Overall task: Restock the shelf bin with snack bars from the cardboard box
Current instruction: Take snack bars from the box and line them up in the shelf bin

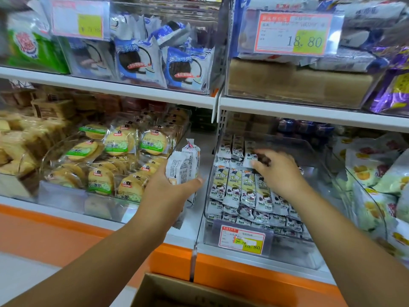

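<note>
1. Box (177,291): we are looking over its open, matte corrugated edge at the bottom; its inside is hidden.
2. Left hand (168,187): it is gripping a stack (184,165) of bars upright, thumb across the front and fingers behind, just left of the bin.
3. Handling: we are judging the bars light, wrapped in slick, crinkly film, and probably crushable. Taking them by the long flat faces rather than the crimped ends should be stopping the stack from sliding apart.
4. Bin (292,247): its clear, hard plastic walls are carrying a price tag (242,239) on the front. Rows (247,187) of slim rectangular bars are lying side by side inside, well filled toward the front.
5. Right hand (276,169): it is reaching to the bin's rear, with bent fingers and thumb pinching the end of one bar (249,161).
6. Biscuits (115,142): round, in glossy clear wrap, they are filling the neighbouring bin on the left.
</note>
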